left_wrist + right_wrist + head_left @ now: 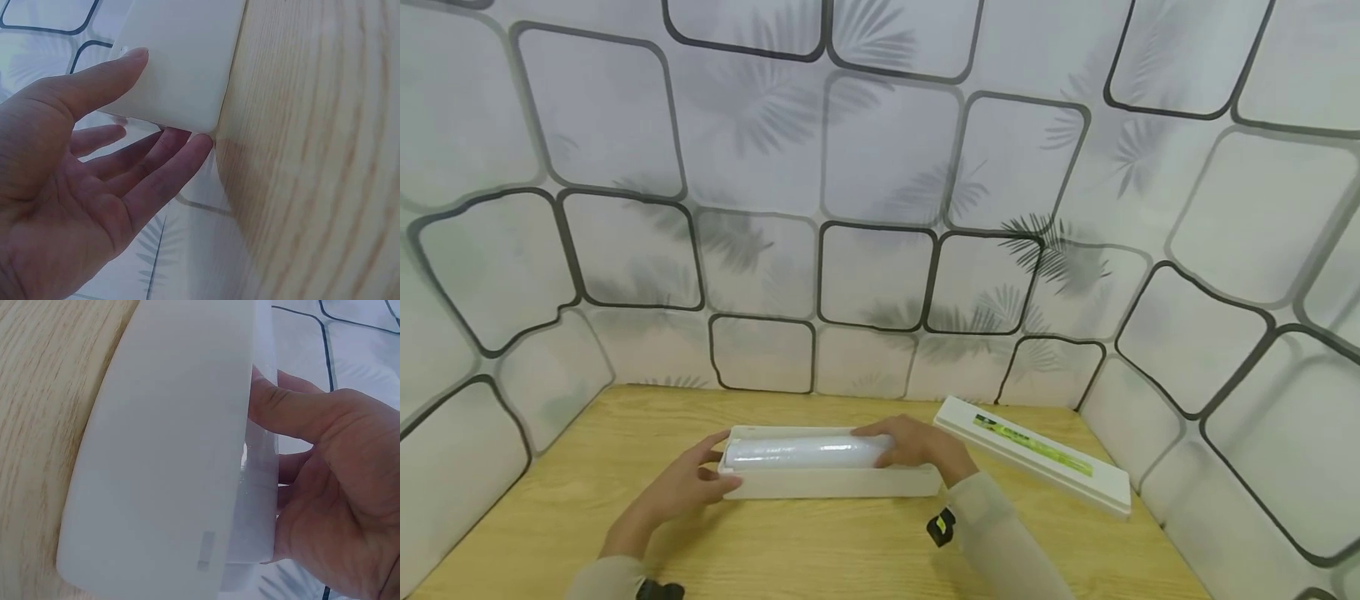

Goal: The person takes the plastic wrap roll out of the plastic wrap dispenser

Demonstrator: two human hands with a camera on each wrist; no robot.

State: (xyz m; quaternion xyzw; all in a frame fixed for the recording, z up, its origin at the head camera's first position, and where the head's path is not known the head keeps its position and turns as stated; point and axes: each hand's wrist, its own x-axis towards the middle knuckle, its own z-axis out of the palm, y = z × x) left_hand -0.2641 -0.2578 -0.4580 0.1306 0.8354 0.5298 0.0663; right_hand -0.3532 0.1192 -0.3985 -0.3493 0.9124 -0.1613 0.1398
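Note:
A long white box point(831, 483) lies lengthwise on the wooden table with its top off. Inside it is a roll of clear plastic wrap point(805, 452), shiny and pale. My left hand point(688, 479) holds the box's left end. In the left wrist view its thumb lies on the front wall and its fingertips point(201, 142) touch the end near the bottom corner. My right hand point(913, 446) grips the roll near its right end. In the right wrist view the thumb point(284, 409) reaches between the front wall and the roll, the other fingers partly hidden behind the roll.
A white lid point(1037, 454) with a green and yellow label lies at a slant on the table point(790, 550), right of the box. Patterned fabric walls point(872, 275) enclose the table at the back and both sides.

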